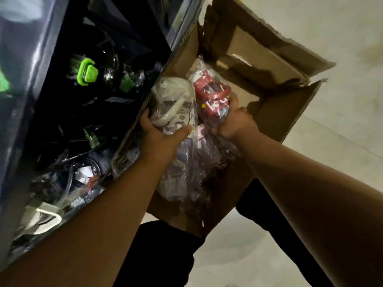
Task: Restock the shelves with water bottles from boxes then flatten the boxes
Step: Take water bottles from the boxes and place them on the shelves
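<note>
An open cardboard box [275, 121] stands on the floor beside the shelf, its flaps torn and spread. Inside lie several plastic-wrapped water bottles. My left hand [159, 135] grips a white bottle [174, 100] in a clear bag, lifted at the box's left wall. My right hand [234, 121] grips a red bottle [213, 98], also bagged, just to its right. A purple wrapped bottle [186, 168] lies lower in the box, under my left forearm.
A dark shelf [62, 100] on the left holds bottles with green lids [87, 73] and more wrapped bottles lower down. Pale floor [342, 38] spreads to the right of the box. My dark-clothed legs [161, 255] are below it.
</note>
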